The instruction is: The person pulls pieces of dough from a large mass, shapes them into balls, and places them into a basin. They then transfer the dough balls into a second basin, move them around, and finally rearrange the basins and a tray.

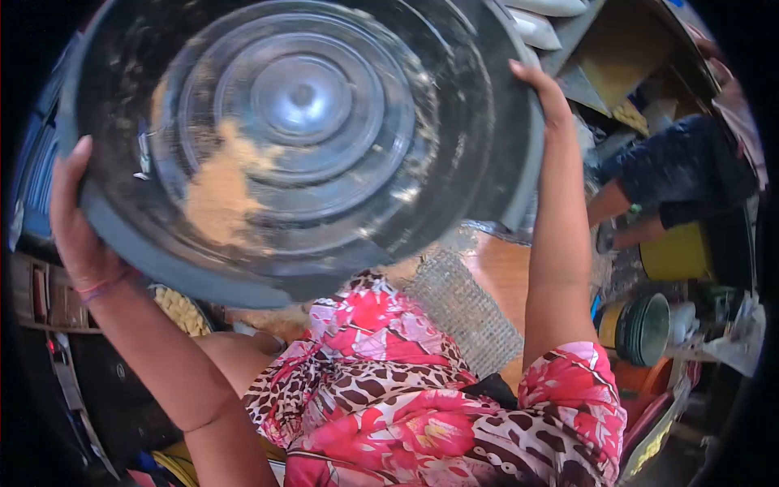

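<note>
A large round black basin (462, 203) with ringed ridges fills the upper part of the head view, raised and tilted so that its inside faces me. Tan powder (223, 199) lies in a patch on its bottom, and pale smears mark the inner wall. My left hand (81, 231) grips the left rim, thumb over the edge and the other fingers hidden behind. On the right rim my right hand (542, 93) is closed likewise, with its thumb showing. A small whitish scrap (144, 154) shows on the basin's left inner side.
Below lies a woven mat (466, 312) on the floor. To the right are another person's dark shorts (665, 166), a yellow container (677, 253) and stacked green buckets (649, 329). White sacks (534, 31) stand at upper right. Pale yellow pieces (180, 312) sit at lower left.
</note>
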Tool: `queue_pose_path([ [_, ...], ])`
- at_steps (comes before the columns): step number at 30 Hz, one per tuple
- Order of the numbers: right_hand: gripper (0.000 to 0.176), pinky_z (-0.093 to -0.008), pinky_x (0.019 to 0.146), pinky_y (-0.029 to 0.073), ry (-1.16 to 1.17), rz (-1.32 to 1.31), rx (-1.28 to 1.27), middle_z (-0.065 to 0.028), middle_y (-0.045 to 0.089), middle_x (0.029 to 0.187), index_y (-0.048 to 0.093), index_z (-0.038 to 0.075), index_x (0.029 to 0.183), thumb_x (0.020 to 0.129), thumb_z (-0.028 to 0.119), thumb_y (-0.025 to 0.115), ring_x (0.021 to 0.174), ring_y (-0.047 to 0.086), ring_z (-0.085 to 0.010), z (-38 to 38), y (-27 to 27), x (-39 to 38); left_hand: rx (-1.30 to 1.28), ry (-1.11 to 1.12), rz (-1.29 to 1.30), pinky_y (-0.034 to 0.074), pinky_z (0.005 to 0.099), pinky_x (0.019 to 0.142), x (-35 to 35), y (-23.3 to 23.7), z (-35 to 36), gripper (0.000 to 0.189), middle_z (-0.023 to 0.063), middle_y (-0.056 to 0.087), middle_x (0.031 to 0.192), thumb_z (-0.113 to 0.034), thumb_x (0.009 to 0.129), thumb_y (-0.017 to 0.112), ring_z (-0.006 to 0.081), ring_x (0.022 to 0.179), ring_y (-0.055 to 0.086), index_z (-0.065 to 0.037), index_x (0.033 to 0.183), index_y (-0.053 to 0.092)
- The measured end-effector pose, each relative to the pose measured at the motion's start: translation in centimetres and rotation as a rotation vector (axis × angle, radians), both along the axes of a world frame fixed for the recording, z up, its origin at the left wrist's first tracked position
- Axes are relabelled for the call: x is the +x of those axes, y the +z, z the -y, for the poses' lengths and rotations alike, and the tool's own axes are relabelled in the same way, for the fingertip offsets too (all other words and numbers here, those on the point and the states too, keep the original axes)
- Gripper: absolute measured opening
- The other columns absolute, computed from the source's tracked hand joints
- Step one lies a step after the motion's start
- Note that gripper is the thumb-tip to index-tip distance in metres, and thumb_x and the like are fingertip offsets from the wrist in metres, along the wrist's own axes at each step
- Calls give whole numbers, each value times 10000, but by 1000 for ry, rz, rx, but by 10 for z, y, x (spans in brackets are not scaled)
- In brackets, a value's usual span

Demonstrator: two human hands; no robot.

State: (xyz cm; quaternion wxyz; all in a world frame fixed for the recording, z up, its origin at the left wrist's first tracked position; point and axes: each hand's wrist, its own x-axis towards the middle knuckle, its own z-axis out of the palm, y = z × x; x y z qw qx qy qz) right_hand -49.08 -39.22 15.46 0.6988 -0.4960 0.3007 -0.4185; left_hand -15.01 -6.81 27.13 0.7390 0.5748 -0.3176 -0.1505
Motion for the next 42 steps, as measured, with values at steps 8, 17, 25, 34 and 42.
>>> queue_pose_path([
  [8, 363, -343, 679, 467, -311, -786, 218, -102, 609, 884, 543, -11, 1043, 722, 139, 625, 747, 586, -203, -57, -137, -276, 280, -495, 212, 423, 286, 791, -160, -95, 92, 458, 83, 514, 1006, -137, 717, 664, 159, 873, 508, 7, 1109, 475],
  [17, 377, -356, 709, 413, -461, -1294, 533, -76, 602, 778, 599, -58, 830, 702, 293, 657, 754, 545, -198, -226, -220, -463, 428, -857, 261, 329, 375, 932, -259, -228, 142, 387, 236, 485, 1046, -258, 738, 620, 346, 1054, 421, 42, 972, 549],
  [25, 349, -348, 792, 427, -1069, -565, 456, -111, 587, 953, 562, -17, 1009, 788, 253, 564, 888, 560, -219, -355, -158, -384, 705, -1556, 448, 387, 368, 903, -295, -305, 148, 574, 220, 531, 1131, -389, 687, 682, 300, 1061, 509, 23, 1068, 560],
  [34, 512, -356, 930, 349, -743, -1407, 67, -185, 421, 1270, 415, -35, 1236, 784, 138, 583, 1134, 427, -280, -198, -250, -446, 474, -1236, 592, 294, 383, 1006, -268, -287, 147, 622, 240, 335, 1302, -326, 678, 687, 373, 1224, 320, -47, 1188, 463],
  [42, 424, -312, 949, 339, 59, -640, -416, -115, 460, 1227, 463, 7, 1209, 822, 133, 582, 1113, 441, -202, -59, -231, -57, 361, -230, 601, 299, 387, 998, -78, -172, -10, 434, 208, 282, 1337, -260, 756, 647, 365, 1227, 308, -91, 1131, 510],
])
